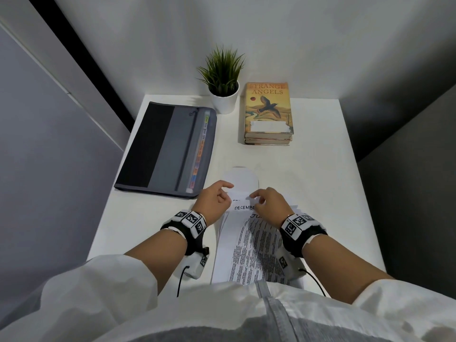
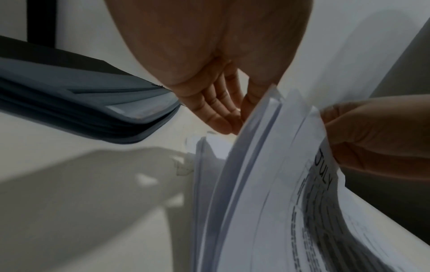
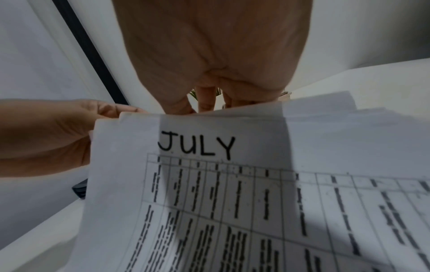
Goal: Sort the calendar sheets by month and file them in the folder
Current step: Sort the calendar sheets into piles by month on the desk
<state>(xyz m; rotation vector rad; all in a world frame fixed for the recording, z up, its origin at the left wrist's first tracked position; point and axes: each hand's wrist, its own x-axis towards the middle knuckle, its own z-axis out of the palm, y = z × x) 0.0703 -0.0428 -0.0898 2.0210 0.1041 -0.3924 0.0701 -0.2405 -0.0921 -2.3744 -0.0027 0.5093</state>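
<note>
— White table (image 1: pixel 308 183) first, since it is the biggest thing. On its far left we see the grey folder (image 1: pixel 170 146), lying flat and zipped, with little colour tabs (image 1: pixel 200 146) along one side.

— Next come the calendar sheets (image 1: pixel 249 245), a loose pile near us in the middle. The top one says JULY (image 3: pixel 196 147). Behind it we can read DECEMB.

— What are our hands doing?

— Our left hand (image 1: pixel 214 202) holds up the left edge of the pile, thumb against the paper, fingers loose behind. Our right hand (image 1: pixel 267 206) pinches the far top edges and fans them.

— We think we are still looking through the months. What could go wrong?

— The sheets are thin and bendy. If we pinch two at once, a month may land in the wrong spot. If our left hand lets go, the pile could slide off the near edge.
</note>
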